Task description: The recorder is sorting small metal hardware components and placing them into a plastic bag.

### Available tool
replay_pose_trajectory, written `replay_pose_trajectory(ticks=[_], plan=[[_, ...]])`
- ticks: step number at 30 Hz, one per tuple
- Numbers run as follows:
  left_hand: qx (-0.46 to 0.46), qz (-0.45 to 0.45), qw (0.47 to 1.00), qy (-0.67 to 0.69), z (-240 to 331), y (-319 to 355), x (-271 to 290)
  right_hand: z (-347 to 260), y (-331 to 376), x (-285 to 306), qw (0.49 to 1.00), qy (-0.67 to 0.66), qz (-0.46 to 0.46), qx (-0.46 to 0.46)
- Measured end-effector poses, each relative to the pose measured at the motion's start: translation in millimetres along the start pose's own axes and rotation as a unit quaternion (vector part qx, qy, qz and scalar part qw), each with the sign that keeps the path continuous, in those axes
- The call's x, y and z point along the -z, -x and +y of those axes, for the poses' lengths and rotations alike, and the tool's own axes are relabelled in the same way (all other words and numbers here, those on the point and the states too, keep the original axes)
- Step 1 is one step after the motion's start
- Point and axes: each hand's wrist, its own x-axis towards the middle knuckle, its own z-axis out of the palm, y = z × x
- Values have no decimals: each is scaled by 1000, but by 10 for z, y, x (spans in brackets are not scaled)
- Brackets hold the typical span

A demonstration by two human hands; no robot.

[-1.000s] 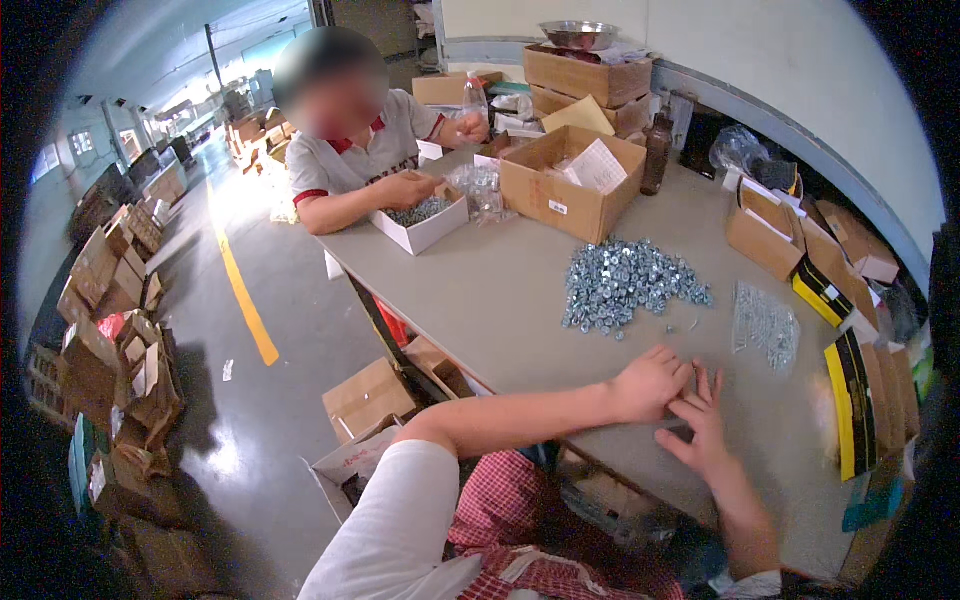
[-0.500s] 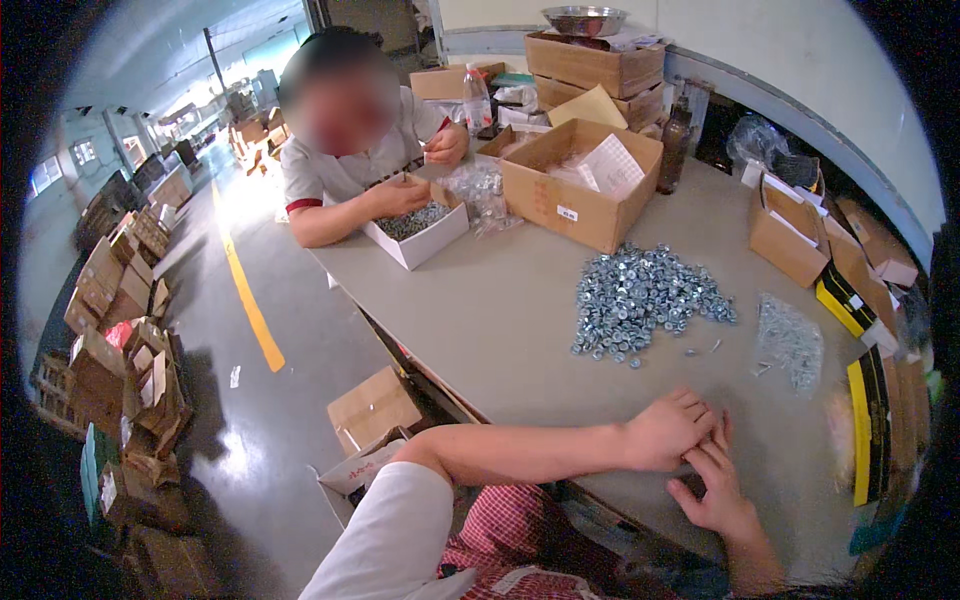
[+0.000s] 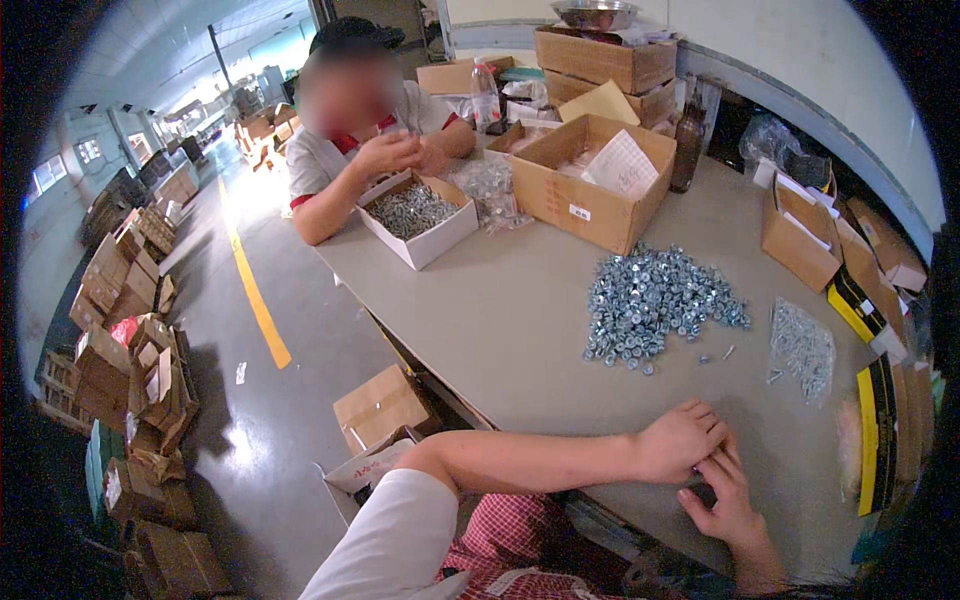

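My left hand (image 3: 683,440) rests at the near side of the table, fingers curled together over the fingertips of my right hand (image 3: 726,503). Whether anything lies inside those curled fingers is hidden. The right hand has its thumb apart and its fingers stretched out, touching the left. Beyond both hands lies a heap of small round silvery metal parts (image 3: 655,305). A loose part (image 3: 704,358) and a small screw-like piece (image 3: 729,352) lie in front of it. To the right is a clear bag of small screw-like pieces (image 3: 802,348).
Across the table, a co-worker's hands (image 3: 405,153) meet above a white box (image 3: 447,240) of small metal pieces. A cardboard carton (image 3: 570,205) and a brown bottle (image 3: 687,150) stand at the back. Open boxes (image 3: 800,240) line the right edge; a carton (image 3: 378,405) sits below the left edge.
The co-worker's hands have come together and lifted off the metal pieces in the white box. My hands keep touching in much the same pose. The whole view has shifted slightly.
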Motion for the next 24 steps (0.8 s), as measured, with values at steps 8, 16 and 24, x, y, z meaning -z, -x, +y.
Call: replay_pose_trajectory(ticks=[8,16,24], plan=[[8,0,1000,11,18,-18,9,24,45,1,1000,22,-2,5],[7,-2,1000,8,25,-31,2,11,53,-1,1000,14,3,-10],[13,-11,1000,5,30,-44,19,44,76,-3,1000,14,-3,-6]])
